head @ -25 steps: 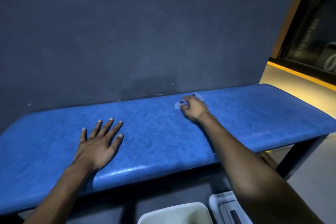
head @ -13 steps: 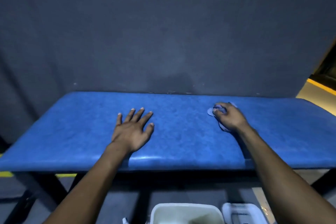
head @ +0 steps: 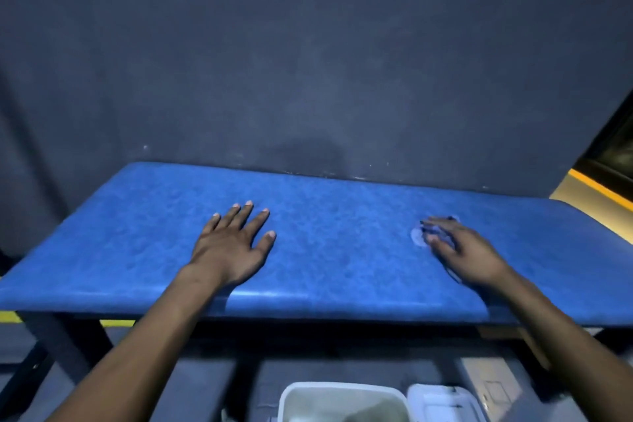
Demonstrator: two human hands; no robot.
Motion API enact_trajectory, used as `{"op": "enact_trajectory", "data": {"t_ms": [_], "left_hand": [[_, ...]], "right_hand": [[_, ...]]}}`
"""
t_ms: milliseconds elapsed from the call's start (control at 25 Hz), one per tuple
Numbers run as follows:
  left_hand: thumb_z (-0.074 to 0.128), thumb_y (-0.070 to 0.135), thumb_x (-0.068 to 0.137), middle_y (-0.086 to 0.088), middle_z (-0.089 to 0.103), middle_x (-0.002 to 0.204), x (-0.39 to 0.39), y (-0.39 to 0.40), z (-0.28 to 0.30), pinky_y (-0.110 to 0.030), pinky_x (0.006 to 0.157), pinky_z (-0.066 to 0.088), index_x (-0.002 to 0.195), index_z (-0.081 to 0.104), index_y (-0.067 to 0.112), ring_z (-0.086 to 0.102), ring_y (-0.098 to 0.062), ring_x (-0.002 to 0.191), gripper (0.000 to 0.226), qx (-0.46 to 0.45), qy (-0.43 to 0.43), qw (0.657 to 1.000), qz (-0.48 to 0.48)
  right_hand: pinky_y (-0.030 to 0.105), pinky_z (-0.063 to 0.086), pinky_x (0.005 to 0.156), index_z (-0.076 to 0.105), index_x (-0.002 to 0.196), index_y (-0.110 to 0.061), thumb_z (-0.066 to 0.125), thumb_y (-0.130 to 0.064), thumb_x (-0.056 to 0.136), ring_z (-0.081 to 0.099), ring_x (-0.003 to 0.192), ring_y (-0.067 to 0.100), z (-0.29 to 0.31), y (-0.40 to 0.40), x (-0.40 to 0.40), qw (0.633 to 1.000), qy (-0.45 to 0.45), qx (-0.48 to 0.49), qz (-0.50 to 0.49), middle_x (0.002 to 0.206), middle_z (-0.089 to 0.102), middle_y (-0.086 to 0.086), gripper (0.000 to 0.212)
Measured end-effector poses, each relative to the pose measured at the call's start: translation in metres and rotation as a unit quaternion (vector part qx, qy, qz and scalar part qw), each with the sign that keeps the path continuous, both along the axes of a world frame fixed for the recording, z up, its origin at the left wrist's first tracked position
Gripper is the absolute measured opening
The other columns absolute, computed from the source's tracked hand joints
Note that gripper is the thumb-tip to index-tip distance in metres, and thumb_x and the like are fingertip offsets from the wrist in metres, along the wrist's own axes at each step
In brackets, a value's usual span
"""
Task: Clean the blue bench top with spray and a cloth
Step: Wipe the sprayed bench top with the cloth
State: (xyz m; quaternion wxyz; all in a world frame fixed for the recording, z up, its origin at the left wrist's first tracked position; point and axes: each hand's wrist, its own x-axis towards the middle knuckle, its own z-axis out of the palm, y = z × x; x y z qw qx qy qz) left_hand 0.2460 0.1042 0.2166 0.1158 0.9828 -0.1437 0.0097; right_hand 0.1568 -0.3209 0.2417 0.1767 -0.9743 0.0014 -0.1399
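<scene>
- A person leans over a blue bench top (head: 342,250) set against a dark grey wall (head: 308,62), both bare arms reaching across it.
- The left hand (head: 233,247) lies flat on the padded surface near the middle, palm down and fingers spread, gripping nothing; it sits in much the same spot on the bench as half a second ago.
- The right hand (head: 462,253) presses a small pale cloth (head: 418,236) against the bench toward the right side, the fingers laid over it rather than clenched; only the cloth's left edge shows beyond the fingertips.
- Compared with a second ago, when the cloth was close to the wall edge, the right hand and cloth now sit further forward, about midway across the bench's depth.
- The fingers, bunched over the cloth earlier, are now stretched out flatter.
- The view has swung left since a second ago, bringing the bench's left end into frame.
- On the floor below the front edge stand a white tub (head: 342,401) and, just beside it to the right, a white container (head: 445,404), both cut off by the frame.
- No spray bottle can be made out.
</scene>
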Motion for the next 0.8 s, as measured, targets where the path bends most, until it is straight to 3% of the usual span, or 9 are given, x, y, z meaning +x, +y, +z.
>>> {"op": "enact_trajectory", "data": {"t_ms": [160, 240, 320, 400, 480, 560, 640, 720, 800], "left_hand": [[0.007, 0.079, 0.086, 0.014, -0.005, 0.168, -0.003, 0.0, -0.002, -0.057, 0.121, -0.01, 0.154, 0.004, 0.054, -0.009, -0.026, 0.156, 0.072, 0.025, -0.01, 0.999, 0.039], [0.005, 0.079, 0.086, 0.014, -0.005, 0.169, -0.003, -0.002, -0.003, -0.06, 0.12, -0.009, 0.153, 0.002, 0.055, -0.009, -0.029, 0.156, 0.072, 0.028, -0.02, 0.998, 0.048], [0.004, 0.077, 0.087, 0.014, -0.006, 0.168, 0.0, -0.004, -0.004, -0.063, 0.119, -0.009, 0.154, 0.0, 0.053, -0.01, -0.029, 0.156, 0.071, 0.04, -0.022, 0.998, 0.044], [0.003, 0.076, 0.087, 0.015, -0.006, 0.168, 0.0, -0.006, -0.006, -0.064, 0.118, -0.008, 0.154, -0.001, 0.053, -0.01, -0.029, 0.156, 0.071, 0.044, -0.023, 0.998, 0.046], [0.002, 0.076, 0.087, 0.016, -0.006, 0.168, 0.001, -0.007, -0.006, -0.065, 0.118, -0.007, 0.153, -0.001, 0.054, -0.01, -0.028, 0.156, 0.071, 0.043, -0.024, 0.998, 0.046], [0.002, 0.078, 0.086, 0.017, -0.005, 0.168, 0.001, -0.005, -0.006, -0.064, 0.118, -0.007, 0.153, -0.001, 0.055, -0.009, -0.027, 0.156, 0.071, 0.039, -0.021, 0.998, 0.046], [0.001, 0.079, 0.085, 0.018, -0.005, 0.168, 0.001, -0.002, -0.006, -0.063, 0.119, -0.007, 0.152, -0.001, 0.056, -0.009, -0.026, 0.156, 0.071, 0.034, -0.019, 0.998, 0.044], [0.001, 0.079, 0.085, 0.018, -0.005, 0.168, 0.0, -0.001, -0.005, -0.062, 0.119, -0.007, 0.153, 0.0, 0.056, -0.009, -0.025, 0.156, 0.071, 0.033, -0.019, 0.998, 0.042], [0.002, 0.078, 0.086, 0.017, -0.004, 0.168, -0.003, -0.003, -0.005, -0.063, 0.119, -0.007, 0.153, 0.001, 0.055, -0.008, -0.026, 0.156, 0.071, 0.033, -0.022, 0.998, 0.045]], "right_hand": [[0.035, 0.042, 0.088, 0.062, 0.091, -0.029, 0.045, -0.043, 0.094, 0.058, 0.106, 0.032, 0.005, -0.04, 0.063, 0.983, 0.006, 0.033, -0.183, 0.091, 0.065, -0.002, 0.022], [0.031, 0.038, 0.084, 0.065, 0.087, -0.017, 0.049, -0.037, 0.098, 0.058, 0.091, 0.03, 0.01, -0.045, 0.073, 0.977, 0.017, 0.019, -0.21, 0.083, 0.07, 0.005, 0.028], [0.028, 0.04, 0.082, 0.06, 0.072, -0.021, 0.053, -0.034, 0.096, 0.065, 0.082, 0.028, 0.01, -0.043, 0.077, 0.977, 0.008, 0.005, -0.213, 0.069, 0.07, 0.001, 0.028], [0.026, 0.041, 0.09, 0.059, 0.074, -0.029, 0.058, -0.032, 0.094, 0.069, 0.098, 0.024, 0.01, -0.02, 0.085, 0.983, -0.013, -0.002, -0.181, 0.081, 0.072, -0.004, 0.02], [0.024, 0.037, 0.103, 0.069, 0.097, -0.027, 0.058, -0.027, 0.096, 0.062, 0.118, 0.02, 0.011, 0.026, 0.093, 0.996, 0.007, -0.001, -0.089, 0.109, 0.072, -0.004, 0.01], [0.028, 0.035, 0.114, 0.068, 0.122, -0.018, 0.06, -0.025, 0.098, 0.055, 0.13, 0.013, 0.008, 0.08, 0.078, 0.998, 0.008, -0.003, 0.054, 0.133, 0.066, -0.003, 0.026], [0.02, 0.032, 0.116, 0.062, 0.134, -0.023, 0.061, -0.034, 0.099, 0.045, 0.139, 0.0, 0.01, 0.107, 0.024, 0.984, 0.008, 0.015, 0.177, 0.146, 0.056, -0.012, 0.037], [0.014, 0.029, 0.116, 0.059, 0.138, -0.028, 0.059, -0.039, 0.1, 0.039, 0.141, -0.006, 0.007, 0.082, -0.026, 0.975, 0.038, 0.017, 0.219, 0.15, 0.05, -0.02, 0.04], [0.022, 0.032, 0.118, 0.062, 0.133, -0.033, 0.059, -0.041, 0.099, 0.043, 0.14, -0.004, 0.006, 0.033, -0.042, 0.983, 0.037, 0.027, 0.177, 0.146, 0.054, -0.019, 0.035]]}}
